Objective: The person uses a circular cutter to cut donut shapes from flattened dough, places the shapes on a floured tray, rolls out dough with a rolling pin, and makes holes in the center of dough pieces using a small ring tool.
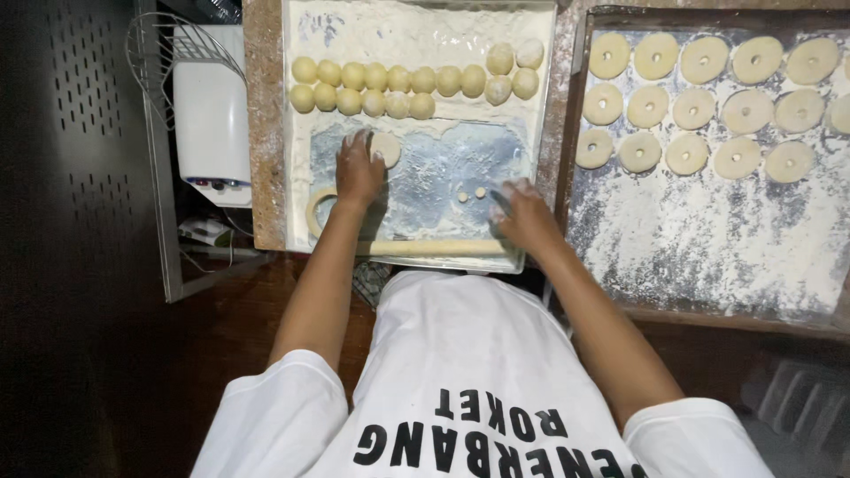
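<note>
A flour-dusted table (266, 133) carries two metal trays. The large tray (708, 257) on the right holds three rows of cut dough rings (695, 108) along its far edge; its near half is bare flour. The smaller tray (443, 177) holds two rows of unshaped dough balls (390, 88) near its far edge, so much dough looks unworked. A rolling pin (434, 248) lies along its near edge. The left hand (359, 173) presses flat, fingers spread, on a flattened dough disc (387, 146). The right hand (522, 212) rests loose, holding nothing, beside two small dough plugs (471, 194). A ring cutter (317, 212) sits near the left corner.

I see a wooden bench (263, 133), flour-dusted: floured board (425, 26) centre frame, floured metal tray (708, 257) at right.
</note>
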